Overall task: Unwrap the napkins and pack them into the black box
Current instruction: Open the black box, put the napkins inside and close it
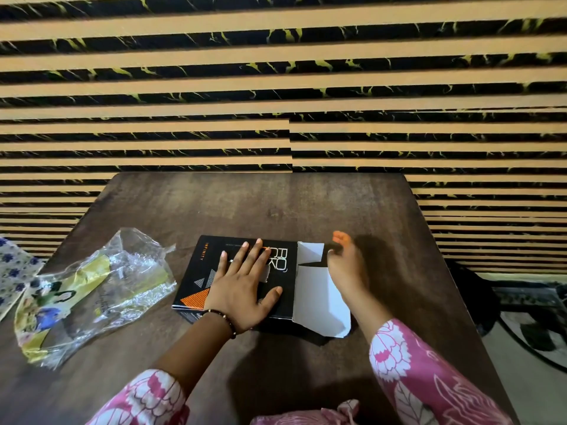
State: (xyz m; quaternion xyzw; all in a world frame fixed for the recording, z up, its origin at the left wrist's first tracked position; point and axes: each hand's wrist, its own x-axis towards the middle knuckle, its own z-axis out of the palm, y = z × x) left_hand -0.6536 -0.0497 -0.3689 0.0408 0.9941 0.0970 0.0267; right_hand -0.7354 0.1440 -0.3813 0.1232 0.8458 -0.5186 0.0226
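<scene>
The black box [196, 271], printed with orange and white, lies flat at the middle of the wooden table [276, 204]. My left hand [242, 283] rests palm down on its top with the fingers spread. The box's right end is open, and its large white flap [319, 302] is folded out onto the table. My right hand [346, 271] is at that open end, blurred, with its fingertips pinched on a small dark end flap [333, 248]. An empty, crumpled clear wrapper [92, 289] with yellow print lies to the left. No napkins are visible.
A floral cloth [12, 271] lies at the far left edge. A dark fan-like object [537, 326] stands on the floor to the right of the table. A striped wall [276, 87] rises right behind the table's far edge.
</scene>
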